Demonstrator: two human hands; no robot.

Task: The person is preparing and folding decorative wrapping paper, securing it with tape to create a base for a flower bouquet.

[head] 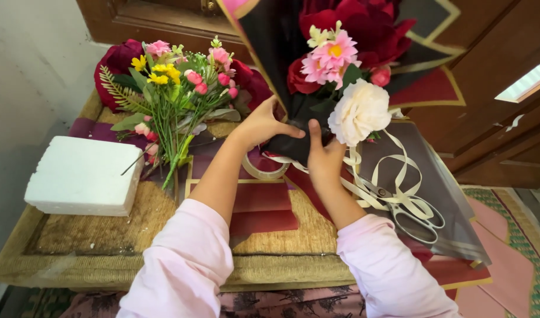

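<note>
Both hands clasp the bouquet's [340,65] narrow wrapped base above the tabletop [164,235]: the right hand [325,156] wraps it from the near side, the left hand [263,125] pinches its left edge. The bouquet's long axis runs up and away, blooms farthest.

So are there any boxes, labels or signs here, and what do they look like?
No labels, signs or screens show.
Bouquet wrap: black paper with gold edge, held upright by both hands.
Foam block: plain white, on the left of the woven mat.
Wrapping sheets: flat, dark red, under the arms.
</note>
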